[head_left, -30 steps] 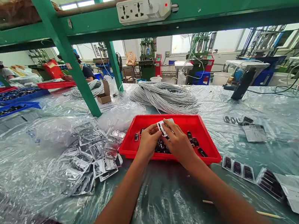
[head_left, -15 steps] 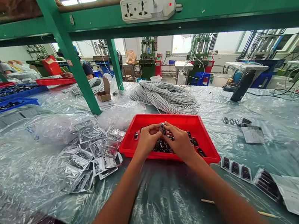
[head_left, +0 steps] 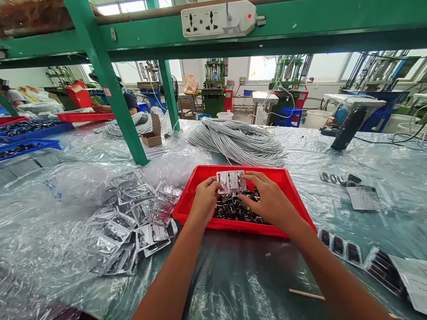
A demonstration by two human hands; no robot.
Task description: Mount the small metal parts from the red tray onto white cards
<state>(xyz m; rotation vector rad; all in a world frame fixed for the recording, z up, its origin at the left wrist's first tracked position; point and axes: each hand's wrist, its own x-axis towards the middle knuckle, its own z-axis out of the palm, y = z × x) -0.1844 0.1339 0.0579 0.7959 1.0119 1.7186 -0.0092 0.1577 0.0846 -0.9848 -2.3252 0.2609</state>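
My left hand (head_left: 206, 196) pinches the left edge of a small clear plastic blister pack (head_left: 231, 182), tilted with its broad face towards me. Beside the pack's right edge is my right hand (head_left: 270, 199), thumb and fingers apart; the fingertips are at its upper corner, and I cannot tell if they touch. Both hands are over a red tray (head_left: 199, 179). Many small glossy black parts (head_left: 236, 209) lie heaped in that tray, partly hidden by the hands.
Left of the tray lie loose clear blister packs (head_left: 126, 222). Packs filled with black pieces (head_left: 339, 247) are on the right, near a thin wooden stick (head_left: 306, 293). Behind sits a grey cable coil (head_left: 238, 141). A green frame post (head_left: 123, 118) rises at left, under a power strip (head_left: 218, 20).
The blister pack has turned from a narrow, edge-like view to show its broad face. My right hand has opened and shifted slightly right. The view has shifted a little.
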